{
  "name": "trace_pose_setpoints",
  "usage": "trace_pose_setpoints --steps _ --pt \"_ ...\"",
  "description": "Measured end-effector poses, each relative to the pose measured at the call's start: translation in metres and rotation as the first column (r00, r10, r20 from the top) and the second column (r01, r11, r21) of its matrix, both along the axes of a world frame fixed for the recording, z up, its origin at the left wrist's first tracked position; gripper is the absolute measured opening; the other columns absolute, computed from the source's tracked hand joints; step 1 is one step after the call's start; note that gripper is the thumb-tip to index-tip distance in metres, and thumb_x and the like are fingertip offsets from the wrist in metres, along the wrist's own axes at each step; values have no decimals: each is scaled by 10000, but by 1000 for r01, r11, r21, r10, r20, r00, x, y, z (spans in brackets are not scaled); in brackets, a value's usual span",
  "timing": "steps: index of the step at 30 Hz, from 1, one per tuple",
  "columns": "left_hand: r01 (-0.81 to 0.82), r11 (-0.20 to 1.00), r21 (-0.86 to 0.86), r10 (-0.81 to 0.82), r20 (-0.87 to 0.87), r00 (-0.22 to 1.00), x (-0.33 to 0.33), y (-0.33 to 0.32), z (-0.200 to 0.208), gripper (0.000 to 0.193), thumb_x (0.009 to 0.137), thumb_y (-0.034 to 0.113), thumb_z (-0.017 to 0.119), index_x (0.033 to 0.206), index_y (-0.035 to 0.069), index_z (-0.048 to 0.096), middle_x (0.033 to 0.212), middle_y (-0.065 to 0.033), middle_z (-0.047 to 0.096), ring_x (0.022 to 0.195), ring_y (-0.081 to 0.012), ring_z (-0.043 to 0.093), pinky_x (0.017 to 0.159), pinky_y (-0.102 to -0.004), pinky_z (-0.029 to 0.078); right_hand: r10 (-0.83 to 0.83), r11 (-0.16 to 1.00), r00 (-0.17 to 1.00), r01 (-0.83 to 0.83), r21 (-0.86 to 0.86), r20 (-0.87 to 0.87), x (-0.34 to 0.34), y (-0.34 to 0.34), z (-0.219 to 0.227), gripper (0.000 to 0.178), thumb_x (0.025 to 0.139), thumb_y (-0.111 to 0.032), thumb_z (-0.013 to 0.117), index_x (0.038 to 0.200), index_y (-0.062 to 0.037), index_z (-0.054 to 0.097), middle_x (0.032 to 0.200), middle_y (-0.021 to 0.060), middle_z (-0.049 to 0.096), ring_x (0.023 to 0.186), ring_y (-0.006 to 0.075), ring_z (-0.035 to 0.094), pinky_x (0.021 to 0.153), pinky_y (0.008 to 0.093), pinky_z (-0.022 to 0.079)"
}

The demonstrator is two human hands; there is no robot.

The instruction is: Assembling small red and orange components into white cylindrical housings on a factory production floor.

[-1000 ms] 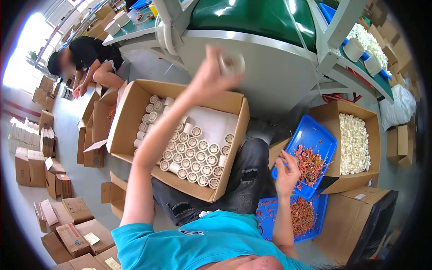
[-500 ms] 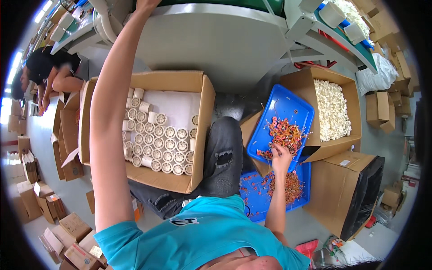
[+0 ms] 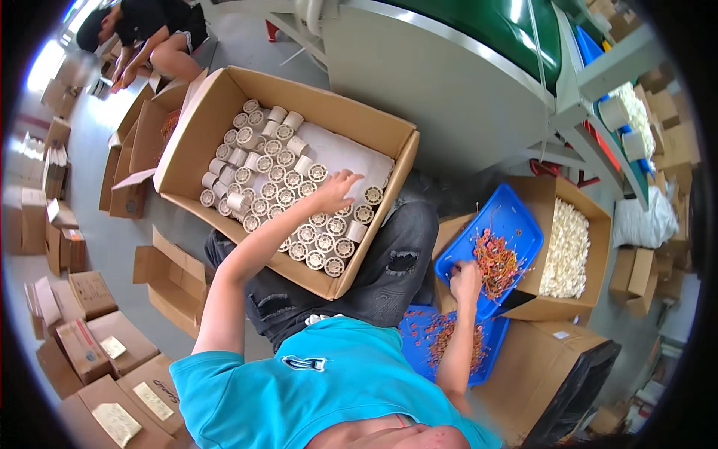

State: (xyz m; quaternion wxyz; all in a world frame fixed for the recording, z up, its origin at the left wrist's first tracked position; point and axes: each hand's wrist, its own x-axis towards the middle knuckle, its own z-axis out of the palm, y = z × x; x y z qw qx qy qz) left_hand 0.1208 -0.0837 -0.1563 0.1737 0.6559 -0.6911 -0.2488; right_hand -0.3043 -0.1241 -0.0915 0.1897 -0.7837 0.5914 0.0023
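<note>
My left hand [image 3: 338,192], fingers spread and nothing in it, hovers over a large open cardboard box [image 3: 292,88]. In that box, many cream-white cylindrical plastic parts with spoked round ends [image 3: 305,233] sit in rows, some tipped on their sides, on a pale sheet. My right hand [image 3: 466,283] is at the lower left of a tilted blue tray [image 3: 516,206], its fingers curled together beside a tangled pile of small red-orange parts with thin wires [image 3: 493,263]. Whatever those fingers hold is hidden.
A second blue tray [image 3: 419,359] with similar wired parts lies below. Right of the trays stands a carton of small white pieces [image 3: 566,251]. A grey machine with a green belt [image 3: 516,37] fills the far side. Another person [image 3: 153,41] crouches at far left among open cartons.
My left hand has come back from the machine to above the box of white parts. The view has swung left. My right hand stays at the tray, now at its lower left.
</note>
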Motion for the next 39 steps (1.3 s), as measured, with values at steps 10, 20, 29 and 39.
trace_pose_setpoints --steps 10,20,29,39 --pt "342 929 142 -371 334 867 -24 -53 -52 731 702 143 752 1382 195 488 1214 -100 590 1120 -344 587 910 -494 476 -260 792 690 553 -260 675 -9 14 42 220 893 15 623 1100 45 691 993 123 602 837 224 627 752 332 523" --pt "-37 998 -44 41 100 994 2 -31 16 540 710 383 801 1135 100 625 1063 -155 638 949 -349 663 816 -498 528 -425 796 557 605 2 713 -29 -7 64 175 907 23 621 1061 82 683 977 111 605 749 178 637 642 293 532" --pt "-155 921 358 379 -915 136 -41 50 120 730 759 63 814 1378 9 430 1136 -112 644 1015 -186 652 925 -327 513 -192 778 489 605 -173 851 33 13 96 205 914 26 629 1101 84 688 1030 112 635 845 192 667 718 294 581" --pt "-243 916 -321 -108 -777 620 -113 67 201 474 756 195 839 1108 29 567 1039 -54 678 914 -136 639 847 -299 520 -561 799 -33 -284 530 827 121 38 145 262 947 36 580 1192 115 630 1091 193 688 934 263 715 813 322 607"
